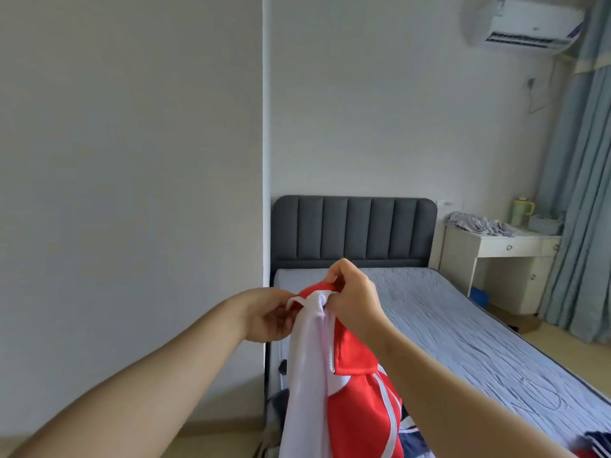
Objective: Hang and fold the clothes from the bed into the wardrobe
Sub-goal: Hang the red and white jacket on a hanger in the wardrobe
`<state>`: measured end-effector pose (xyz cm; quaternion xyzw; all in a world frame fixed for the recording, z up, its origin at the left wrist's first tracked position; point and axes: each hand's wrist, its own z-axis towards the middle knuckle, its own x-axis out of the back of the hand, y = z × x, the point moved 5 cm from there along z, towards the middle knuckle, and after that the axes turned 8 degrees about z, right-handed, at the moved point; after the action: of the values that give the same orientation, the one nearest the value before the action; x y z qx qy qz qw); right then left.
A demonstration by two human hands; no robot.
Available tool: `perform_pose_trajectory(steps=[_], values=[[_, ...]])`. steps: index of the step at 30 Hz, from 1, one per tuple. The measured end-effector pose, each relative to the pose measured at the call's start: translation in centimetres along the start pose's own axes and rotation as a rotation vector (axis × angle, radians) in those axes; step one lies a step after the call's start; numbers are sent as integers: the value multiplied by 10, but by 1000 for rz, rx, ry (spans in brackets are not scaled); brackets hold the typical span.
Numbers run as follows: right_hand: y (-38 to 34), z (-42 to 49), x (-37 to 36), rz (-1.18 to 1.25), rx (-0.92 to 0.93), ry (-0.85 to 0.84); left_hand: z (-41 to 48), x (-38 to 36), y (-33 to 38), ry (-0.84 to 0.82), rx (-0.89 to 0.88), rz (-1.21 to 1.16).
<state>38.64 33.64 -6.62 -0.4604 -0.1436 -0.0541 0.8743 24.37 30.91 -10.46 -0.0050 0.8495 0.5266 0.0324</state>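
A red and white garment hangs in front of me over the near left corner of the bed. My left hand pinches its top edge from the left. My right hand grips the same top edge from the right, fingers curled over the red fabric. The two hands are close together at chest height. Dark blue and white clothes lie on the bed's near end, partly hidden by my right arm. No wardrobe is in view.
A dark grey headboard backs the bed. A white desk at the right holds crumpled grey clothes and a yellow-green jug. Blue curtains hang at the far right. A grey wall fills the left.
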Motion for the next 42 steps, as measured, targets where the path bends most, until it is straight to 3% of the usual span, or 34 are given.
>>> perform_pose_trajectory(steps=[3,6,9,11,14,17,19,22,24,26,28,31,34,37,39,42], values=[[4,-8,6,-29,-8,-31,-3,-6,14,88,-85,-91],[13,-19,7,48,-111,-137,-14,-9,47,144,-287,-194],[29,-30,9,256,-326,-339,-31,-11,74,139,-456,-411],[37,-30,13,427,-450,-309,-39,-13,83,97,-520,-504],[46,-18,20,369,-478,-55,-47,-25,91,18,-530,-456],[58,-14,4,1,-492,-214,-52,-38,96,-64,-537,-425],[64,-18,-13,-69,-508,-364,-55,-40,98,-118,-558,-412],[71,-30,-26,-24,-679,-439,-62,-31,105,-144,-606,-426],[76,-39,-34,153,-841,-459,-65,-18,107,-119,-637,-430],[77,-41,-49,314,-855,-493,-65,-4,107,-79,-643,-425],[77,-37,-55,358,-856,-423,-63,10,104,-32,-619,-397],[74,-15,-48,486,-835,-177,-55,34,92,64,-528,-229],[57,7,-38,727,-818,42,-43,70,67,312,-425,181],[24,19,-48,713,-684,-7,-36,99,36,667,-254,832],[3,20,-64,650,-577,-128,-25,99,20,599,-231,952],[-12,20,-91,536,-482,-294,-18,73,3,224,-348,716]])
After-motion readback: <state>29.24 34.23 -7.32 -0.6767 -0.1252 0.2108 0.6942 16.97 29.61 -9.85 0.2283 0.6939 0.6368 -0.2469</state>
